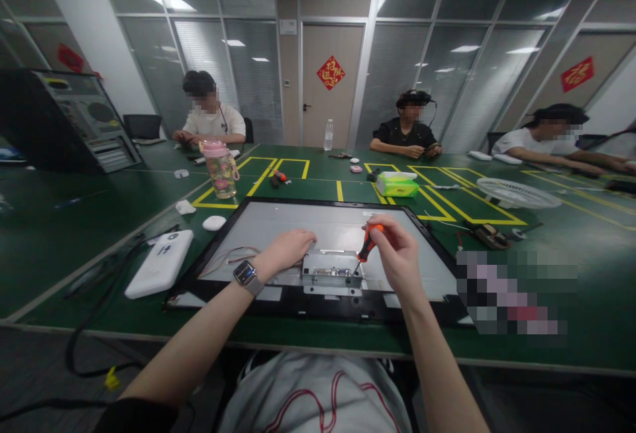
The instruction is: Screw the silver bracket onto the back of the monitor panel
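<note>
A large flat screen panel [258,228] with a black frame lies on the table in front of me. Near its front edge sits a silver metal bracket box [322,275] with connectors along its face. My right hand [395,247] is closed round the handle of an orange-and-black screwdriver [366,245], whose tip points down at the box's right end. Resting over the panel by the box's upper left corner, my left hand [288,249] has its fingers extended and bent slightly; its fingertips are partly hidden. Thin cables [231,255] lie left of the box, beside the wrist wearing a watch.
Left of the panel are a white power bank [161,264], a white round object [214,223] and a pink-lidded bottle [221,171]. Behind it lies a green packet [397,185]. A white fan grille [517,192] is at right. Several people sit across the green table [278,339].
</note>
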The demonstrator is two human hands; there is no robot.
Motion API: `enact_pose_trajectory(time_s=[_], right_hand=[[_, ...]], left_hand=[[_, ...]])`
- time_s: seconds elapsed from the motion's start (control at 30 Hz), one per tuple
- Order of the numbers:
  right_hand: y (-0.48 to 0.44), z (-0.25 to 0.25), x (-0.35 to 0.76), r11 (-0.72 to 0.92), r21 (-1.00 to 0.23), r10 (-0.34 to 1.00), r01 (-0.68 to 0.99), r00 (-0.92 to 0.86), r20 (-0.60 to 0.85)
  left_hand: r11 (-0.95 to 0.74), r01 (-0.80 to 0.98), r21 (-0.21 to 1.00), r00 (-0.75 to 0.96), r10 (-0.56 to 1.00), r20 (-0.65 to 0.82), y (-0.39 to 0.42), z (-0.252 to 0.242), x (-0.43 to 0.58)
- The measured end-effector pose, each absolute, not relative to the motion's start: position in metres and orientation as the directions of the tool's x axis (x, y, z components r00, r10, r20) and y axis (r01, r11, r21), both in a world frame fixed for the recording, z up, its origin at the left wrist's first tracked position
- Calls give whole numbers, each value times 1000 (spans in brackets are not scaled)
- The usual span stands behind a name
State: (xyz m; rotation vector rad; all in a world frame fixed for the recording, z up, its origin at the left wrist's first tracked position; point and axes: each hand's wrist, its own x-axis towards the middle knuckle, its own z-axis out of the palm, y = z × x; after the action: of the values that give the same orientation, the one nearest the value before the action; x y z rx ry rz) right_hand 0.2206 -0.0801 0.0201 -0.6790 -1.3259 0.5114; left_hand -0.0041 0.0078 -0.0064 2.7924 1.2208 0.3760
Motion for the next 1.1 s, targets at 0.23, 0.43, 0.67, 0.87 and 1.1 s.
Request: enact_pose_trajectory(time_s=[0.23,0.43,0.67,0.87,1.1], right_hand=[[-81,18,220,660,-741,751,-119,120,650],[-81,19,221,674,-729,738,-118,129,662],[-84,21,218,602,-761,789,-240,35,613],[-81,21,219,678,-733,733,-53,124,669],[-82,20,221,677,-733,719,70,154,678]], left_hand=[[-681,715,159,655,731,192,7,-6,-4],[-679,714,169,654,734,185,7,-5,-4],[-667,728,159,646,745,168,6,-4,-3],[-678,717,163,653,735,186,6,-5,-4],[-678,718,159,655,735,177,7,-5,-4]])
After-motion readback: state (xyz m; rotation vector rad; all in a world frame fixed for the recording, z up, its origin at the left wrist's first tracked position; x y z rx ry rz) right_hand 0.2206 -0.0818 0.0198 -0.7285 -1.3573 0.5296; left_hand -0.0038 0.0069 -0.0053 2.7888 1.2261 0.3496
